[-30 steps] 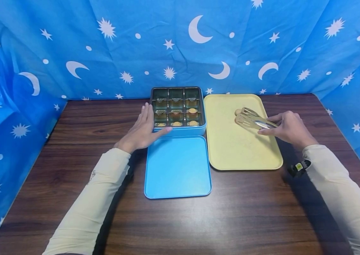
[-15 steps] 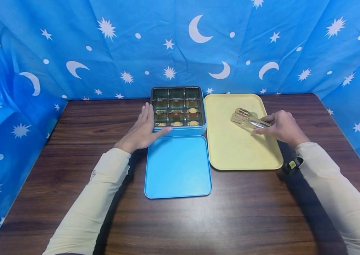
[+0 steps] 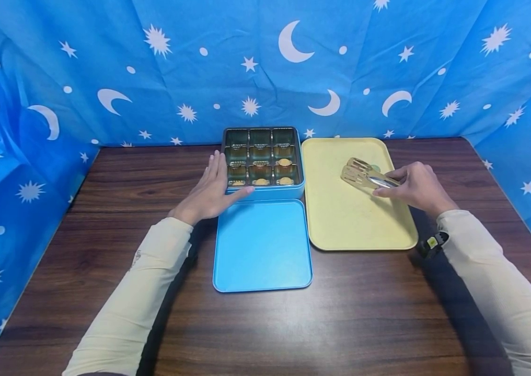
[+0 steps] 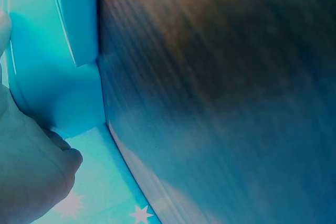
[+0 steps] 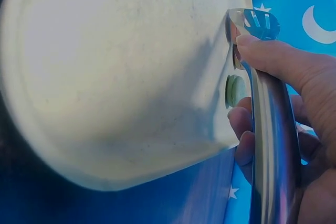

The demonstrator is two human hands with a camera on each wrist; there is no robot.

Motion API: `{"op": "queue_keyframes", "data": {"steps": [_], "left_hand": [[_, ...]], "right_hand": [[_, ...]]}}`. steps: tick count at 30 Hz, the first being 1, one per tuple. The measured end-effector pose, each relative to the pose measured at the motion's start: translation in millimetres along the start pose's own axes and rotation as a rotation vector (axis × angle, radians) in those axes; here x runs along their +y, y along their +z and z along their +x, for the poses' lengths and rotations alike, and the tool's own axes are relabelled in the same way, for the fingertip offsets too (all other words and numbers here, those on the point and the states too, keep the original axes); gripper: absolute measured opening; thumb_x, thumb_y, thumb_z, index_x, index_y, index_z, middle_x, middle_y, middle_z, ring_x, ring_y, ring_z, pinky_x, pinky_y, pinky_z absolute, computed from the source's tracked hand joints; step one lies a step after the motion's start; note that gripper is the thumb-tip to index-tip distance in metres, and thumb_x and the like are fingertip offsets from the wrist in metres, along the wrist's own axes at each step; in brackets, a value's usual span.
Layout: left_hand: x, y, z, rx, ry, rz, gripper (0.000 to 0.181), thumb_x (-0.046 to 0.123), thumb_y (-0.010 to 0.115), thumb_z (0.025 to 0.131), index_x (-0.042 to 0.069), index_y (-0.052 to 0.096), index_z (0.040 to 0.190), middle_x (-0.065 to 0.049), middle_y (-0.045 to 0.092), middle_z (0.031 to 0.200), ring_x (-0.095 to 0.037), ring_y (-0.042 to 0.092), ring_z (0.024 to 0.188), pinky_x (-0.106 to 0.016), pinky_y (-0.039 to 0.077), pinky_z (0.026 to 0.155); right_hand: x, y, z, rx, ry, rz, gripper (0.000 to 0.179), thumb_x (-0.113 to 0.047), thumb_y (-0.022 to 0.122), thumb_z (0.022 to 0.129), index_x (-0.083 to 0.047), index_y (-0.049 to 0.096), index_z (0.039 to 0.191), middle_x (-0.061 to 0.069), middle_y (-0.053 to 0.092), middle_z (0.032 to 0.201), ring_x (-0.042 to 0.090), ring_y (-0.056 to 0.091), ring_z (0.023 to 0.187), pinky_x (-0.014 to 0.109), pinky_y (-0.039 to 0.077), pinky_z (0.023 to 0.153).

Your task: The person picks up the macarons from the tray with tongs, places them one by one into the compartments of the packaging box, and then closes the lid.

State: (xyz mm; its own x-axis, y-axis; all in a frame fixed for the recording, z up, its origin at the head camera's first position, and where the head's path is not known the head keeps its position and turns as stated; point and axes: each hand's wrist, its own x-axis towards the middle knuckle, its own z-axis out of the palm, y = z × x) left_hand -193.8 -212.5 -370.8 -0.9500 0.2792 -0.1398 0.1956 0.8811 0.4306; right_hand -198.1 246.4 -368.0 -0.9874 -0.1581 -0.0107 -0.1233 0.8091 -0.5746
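Note:
My right hand [image 3: 418, 188] grips slotted metal tongs [image 3: 380, 182] low over the yellow tray [image 3: 355, 224]. In the right wrist view the thumb presses along the tongs, and a pale green macaron-like round [image 5: 236, 91] lies on the tray beside them. Brownish pieces show partly behind the tongs' tips; whether they are clasped I cannot tell. With straight fingers, my left hand [image 3: 204, 196] rests against the left side of a blue tin [image 3: 272, 194], thumb over its front edge. The tin's divided insert holds several yellowish rounds [image 3: 285, 163] in its nearer compartments.
The tin's blue lid [image 3: 263, 248] lies in front of it on the dark wooden table [image 3: 256, 329], its right edge close to the tray. A blue cloth [image 3: 256, 68] with moons and stars stands behind and at both sides.
The right hand and tongs have shifted slightly left over the tray. A tan round by the tips is now hidden, and the green one shows behind the tongs. The left hand stays still.

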Motion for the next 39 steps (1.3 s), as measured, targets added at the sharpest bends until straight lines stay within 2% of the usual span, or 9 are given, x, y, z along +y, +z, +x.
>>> {"op": "queue_keyframes", "data": {"steps": [11,17,25,33,39], "left_hand": [[-0.8,0.3,0.2,0.002,-0.002,-0.006,0.116,0.079,0.04,0.093,0.003,-0.019,0.158,-0.014,-0.026,0.164,-0.029,-0.019,0.152,-0.052,0.001,0.123],[-0.9,1.4,0.0,0.002,-0.005,-0.009,0.116,0.08,0.04,0.092,0.003,-0.019,0.158,-0.013,-0.027,0.164,-0.028,-0.02,0.152,-0.051,0.0,0.123],[-0.3,1.2,0.3,0.002,-0.008,-0.01,0.116,0.08,0.04,0.092,0.003,-0.019,0.158,-0.013,-0.026,0.165,-0.028,-0.02,0.152,-0.052,0.001,0.123],[0.5,0.7,-0.8,-0.005,-0.013,-0.024,0.117,0.08,0.04,0.092,0.004,-0.019,0.157,-0.011,-0.028,0.164,-0.028,-0.021,0.152,-0.05,-0.001,0.123],[0.9,0.2,-1.5,-0.003,-0.013,-0.021,0.116,0.079,0.039,0.093,0.004,-0.02,0.157,-0.011,-0.028,0.164,-0.027,-0.021,0.152,-0.051,-0.001,0.123]], "right_hand": [[-9.9,-5.1,2.0,0.005,-0.022,-0.005,0.063,-0.037,0.09,0.077,0.007,0.072,0.118,0.018,0.069,0.088,0.022,0.048,0.063,0.03,0.036,0.047],[-15.8,-7.0,4.5,0.001,-0.039,-0.001,0.062,-0.036,0.089,0.078,0.008,0.072,0.119,0.019,0.069,0.093,0.022,0.046,0.062,0.031,0.035,0.046],[-25.2,-8.8,10.1,0.016,-0.072,-0.019,0.061,-0.036,0.09,0.077,0.005,0.073,0.118,0.015,0.069,0.087,0.018,0.043,0.057,0.03,0.034,0.045],[-37.4,-8.9,14.7,0.02,-0.087,-0.017,0.06,-0.038,0.09,0.077,0.003,0.074,0.118,0.02,0.072,0.101,0.024,0.046,0.071,0.031,0.036,0.052],[-47.8,-8.5,19.7,0.026,-0.095,-0.002,0.06,-0.036,0.092,0.075,0.002,0.075,0.118,0.018,0.072,0.101,0.024,0.047,0.068,0.031,0.036,0.051]]}}
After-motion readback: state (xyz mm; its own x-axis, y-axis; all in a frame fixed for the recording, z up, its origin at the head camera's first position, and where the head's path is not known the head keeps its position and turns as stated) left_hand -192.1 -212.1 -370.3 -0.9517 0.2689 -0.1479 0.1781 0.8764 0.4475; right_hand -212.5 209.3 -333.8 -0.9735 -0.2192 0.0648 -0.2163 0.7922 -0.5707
